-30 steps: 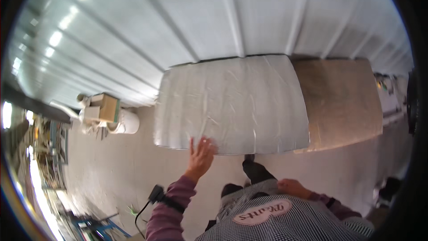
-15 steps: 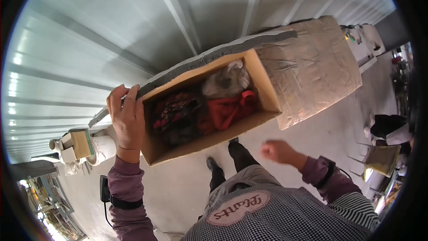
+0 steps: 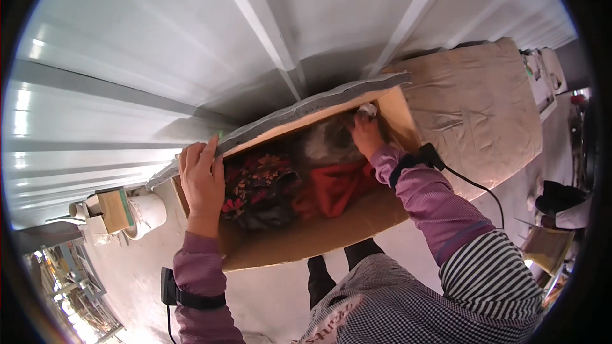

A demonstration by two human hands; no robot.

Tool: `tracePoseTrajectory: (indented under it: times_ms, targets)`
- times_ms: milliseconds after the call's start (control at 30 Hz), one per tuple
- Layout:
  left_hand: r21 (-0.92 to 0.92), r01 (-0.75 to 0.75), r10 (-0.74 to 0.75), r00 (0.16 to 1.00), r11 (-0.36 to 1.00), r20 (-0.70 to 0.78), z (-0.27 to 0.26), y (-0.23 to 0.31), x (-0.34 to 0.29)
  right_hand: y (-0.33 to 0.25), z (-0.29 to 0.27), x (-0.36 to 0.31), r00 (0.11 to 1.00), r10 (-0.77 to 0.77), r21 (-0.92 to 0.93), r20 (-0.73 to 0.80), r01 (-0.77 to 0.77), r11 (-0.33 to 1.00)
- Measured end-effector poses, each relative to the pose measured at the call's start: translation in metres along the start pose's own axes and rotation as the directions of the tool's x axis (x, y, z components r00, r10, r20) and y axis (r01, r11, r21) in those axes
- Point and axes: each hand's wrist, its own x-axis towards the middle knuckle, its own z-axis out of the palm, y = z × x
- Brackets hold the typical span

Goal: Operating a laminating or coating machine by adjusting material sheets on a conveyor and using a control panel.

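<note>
A long cardboard box (image 3: 331,242) with its top open lies in front of me, along the corrugated wall. My left hand (image 3: 202,175) is closed over its left end, by the grey strip (image 3: 306,109) that runs along the far rim. Inside at the left is dark cloth with a floral pattern (image 3: 261,181). A red cloth (image 3: 336,188) lies in the middle. Behind it rests a clear plastic bag (image 3: 328,141) with dark contents. Reaching into the far right corner, my right hand (image 3: 367,132) pinches the bag's whitish, bunched end.
A brown, wrinkled covered surface (image 3: 472,108) adjoins the box on the right. Light corrugated wall panels (image 3: 159,44) rise behind. On the left, a white bucket (image 3: 146,215) stands beside small cartons (image 3: 115,210). Dark items (image 3: 558,197) are at the far right.
My right hand has moved from near my body up into the box and taken hold of the plastic bag. The left hand has stayed on the box's left end.
</note>
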Motion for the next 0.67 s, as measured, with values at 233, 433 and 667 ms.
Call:
tracePoseTrajectory:
  times_ms: [233,433,667]
  targets:
    - [0.096,0.062,-0.068,0.996,0.993,0.057,0.003,-0.009,-0.001,0.0,-0.032,0.012,0.98,-0.029,0.325,0.197,-0.037,0.945]
    - [0.033,0.009,-0.01,1.0,0.999,0.019,-0.044,0.014,-0.005,0.055,-0.183,0.009,0.981,0.195,0.754,-0.015,-0.117,0.647]
    - [-0.799,0.221,0.175,0.911,0.559,0.375,-0.044,0.033,-0.146,0.144,-0.293,-0.164,0.975,0.222,0.885,0.024,-0.124,0.449]
